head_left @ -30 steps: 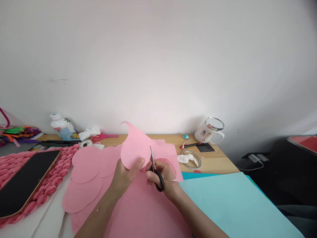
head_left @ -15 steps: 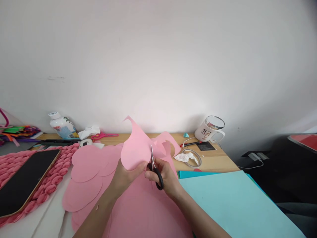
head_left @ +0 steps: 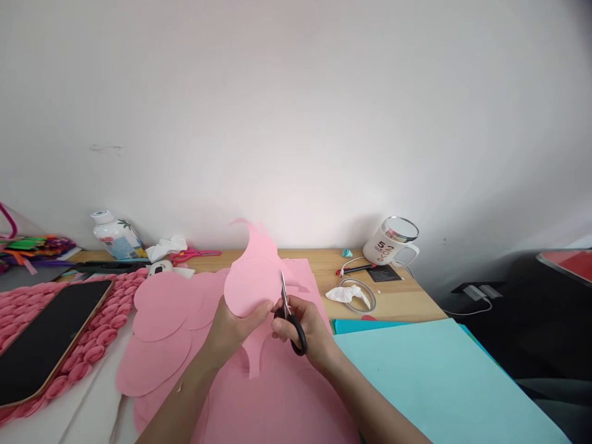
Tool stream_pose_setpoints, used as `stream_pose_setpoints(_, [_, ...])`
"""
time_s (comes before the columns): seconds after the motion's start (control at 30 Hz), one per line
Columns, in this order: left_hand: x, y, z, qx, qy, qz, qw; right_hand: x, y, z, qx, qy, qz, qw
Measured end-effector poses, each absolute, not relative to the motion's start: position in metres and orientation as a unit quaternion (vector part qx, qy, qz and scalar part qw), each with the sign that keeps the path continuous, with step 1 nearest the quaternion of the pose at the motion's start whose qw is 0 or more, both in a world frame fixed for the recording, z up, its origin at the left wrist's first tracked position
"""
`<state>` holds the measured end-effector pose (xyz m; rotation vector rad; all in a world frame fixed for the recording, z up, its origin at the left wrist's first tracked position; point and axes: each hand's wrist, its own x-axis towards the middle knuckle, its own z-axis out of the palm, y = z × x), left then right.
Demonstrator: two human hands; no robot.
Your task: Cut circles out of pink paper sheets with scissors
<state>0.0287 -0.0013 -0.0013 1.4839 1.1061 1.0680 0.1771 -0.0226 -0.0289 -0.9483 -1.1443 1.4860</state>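
Between thumb and fingers, my left hand (head_left: 238, 327) pinches a pink paper circle (head_left: 252, 287) by its lower right edge. A curved offcut still joins the circle's top, and a pink paper strip (head_left: 253, 361) hangs below the hand. Black-handled scissors (head_left: 296, 333) are in my right hand (head_left: 308, 324), blades pointing up beside the circle's right edge. The blades look closed or nearly so. Pink paper sheets (head_left: 277, 407) lie under both hands. Overlapping pink paper circles (head_left: 155, 361) spread to the left.
Light blue paper (head_left: 430, 364) lies at right. Behind it are a white mug (head_left: 388, 243), a cable coil (head_left: 370, 302) and a crumpled tissue (head_left: 345, 294). At left, a phone (head_left: 50, 336) rests on a pink woven mat (head_left: 99, 336); pink scissors (head_left: 194, 253) and a bottle (head_left: 119, 234) stand behind.
The paper offcut has swung from the right of the scissors; a strip of it now hangs below my left hand. Both hands and the scissors have barely shifted.
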Motion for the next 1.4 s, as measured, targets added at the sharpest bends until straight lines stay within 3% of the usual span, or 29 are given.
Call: stream_pose_setpoints(1.4, [0.0276, -0.0005, -0.0007, 0.595, 0.452, 0.452, 0.486, 0.1774, -0.0241, -0.0280, -0.378, -0.483, 0.615, 0.495])
